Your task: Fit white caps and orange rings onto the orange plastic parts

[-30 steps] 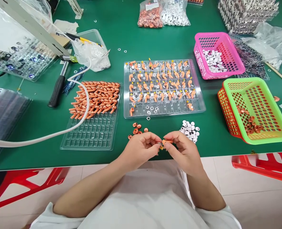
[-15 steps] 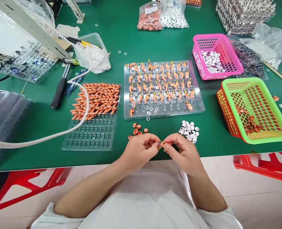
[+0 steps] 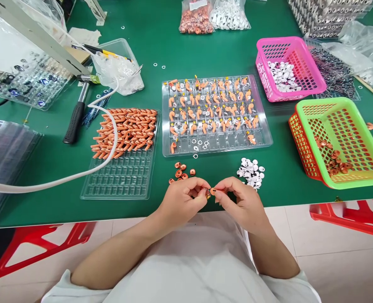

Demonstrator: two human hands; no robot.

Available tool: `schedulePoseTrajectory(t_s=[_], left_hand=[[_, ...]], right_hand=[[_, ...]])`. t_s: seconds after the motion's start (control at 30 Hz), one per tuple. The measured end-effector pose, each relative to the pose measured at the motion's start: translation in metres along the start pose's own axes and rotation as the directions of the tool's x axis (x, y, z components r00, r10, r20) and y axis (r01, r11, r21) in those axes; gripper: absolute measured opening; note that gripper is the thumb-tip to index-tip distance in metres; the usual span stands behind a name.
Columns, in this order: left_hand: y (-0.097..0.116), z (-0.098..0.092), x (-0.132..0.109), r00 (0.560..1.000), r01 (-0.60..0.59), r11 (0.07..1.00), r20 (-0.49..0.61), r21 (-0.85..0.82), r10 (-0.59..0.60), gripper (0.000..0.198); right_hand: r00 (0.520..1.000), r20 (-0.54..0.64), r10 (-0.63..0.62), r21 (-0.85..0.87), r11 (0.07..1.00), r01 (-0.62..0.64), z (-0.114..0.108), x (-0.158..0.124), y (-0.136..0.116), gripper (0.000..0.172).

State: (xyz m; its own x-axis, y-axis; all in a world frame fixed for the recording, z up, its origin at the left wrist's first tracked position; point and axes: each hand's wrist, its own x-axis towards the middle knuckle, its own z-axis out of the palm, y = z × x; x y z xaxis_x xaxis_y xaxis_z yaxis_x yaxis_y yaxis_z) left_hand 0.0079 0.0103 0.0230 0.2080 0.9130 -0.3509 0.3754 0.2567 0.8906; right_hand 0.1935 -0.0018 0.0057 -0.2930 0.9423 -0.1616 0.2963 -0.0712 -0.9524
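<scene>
Surface: green tabletop [image 3: 211, 54], its near edge in front of a pale shirt [image 3: 186, 261].
Room: tiled floor [image 3: 315, 242]; red stools [image 3: 347, 224], one at eight o'clock from the hands, one near four.
Left hand [image 3: 181, 202]: fingers pinched on a small part [image 3: 208, 196] with a yellow tab.
Right hand [image 3: 244, 202]: fingers clamped on an orange piece [image 3: 214, 191] — both parts held over the tabletop's near side.
Twelve o'clock: clear tray [image 3: 230, 141] of curved orange parts.
One o'clock: pink basket [image 3: 317, 86] holding white discs.
Hidden: fingertips cover much of both held parts — whether these touch, I cannot tell; the right hand partly covers loose discs [image 3: 251, 170].
Cut off: bagged pieces [image 3: 197, 19] at twelve, by the top edge.
Hard to make out: a crumpled bag's [image 3: 118, 73] contents, toward ten.
</scene>
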Motion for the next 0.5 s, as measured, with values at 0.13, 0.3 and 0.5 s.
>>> schedulePoseTrajectory(t_s=[0.13, 0.3, 0.5], left_hand=[[-0.003, -0.003, 0.003, 0.997, 0.069, 0.987, 0.036, -0.143, -0.064, 0.014], [0.001, -0.012, 0.007, 0.986, 0.124, 0.966, 0.135, -0.228, -0.094, 0.02], [0.001, -0.012, 0.008, 0.978, 0.131, 0.939, 0.197, -0.318, -0.069, 0.018]], right_hand=[[1.0, 0.003, 0.016, 0.022, 1.0, -0.016, 0.001, 0.001, 0.003, 0.007], [0.998, -0.071, -0.003, -0.024, 1.0, 0.002, 0.002, 0.0, 0.002, 0.011], [0.97, -0.143, -0.197, -0.095, 0.978, 0.185, 0.0, 0.001, -0.002, 0.015]])
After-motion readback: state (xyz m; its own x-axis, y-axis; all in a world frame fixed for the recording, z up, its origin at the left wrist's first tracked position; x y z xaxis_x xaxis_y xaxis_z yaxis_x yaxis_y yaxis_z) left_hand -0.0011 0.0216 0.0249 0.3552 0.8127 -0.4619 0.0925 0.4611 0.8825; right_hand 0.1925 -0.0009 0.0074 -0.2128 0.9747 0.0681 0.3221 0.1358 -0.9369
